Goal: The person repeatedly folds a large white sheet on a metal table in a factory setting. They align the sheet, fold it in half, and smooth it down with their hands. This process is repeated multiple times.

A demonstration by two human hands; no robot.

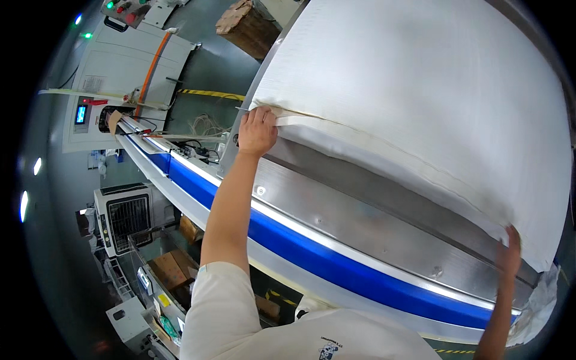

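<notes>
A wide sheet of white fabric [420, 78] spreads over the metal machine bed, its near hem folded into a seamed edge. My left hand [258, 131] grips the fabric's left corner, fingers curled over the hem. Toward the right end of the same edge, my right hand [510, 249] is at the hem; motion smears its fingers, so their hold cannot be made out. Below the hem lies a bare steel plate [336, 210], dotted with a few screws.
A blue belt [342, 264] runs along the machine's front, just before my body. To the left stand a white machine cabinet [120, 66] with a small screen and an air cooler [129, 219]. Cardboard boxes [247, 29] sit on the floor behind, and loose cables [207, 125] lie nearby.
</notes>
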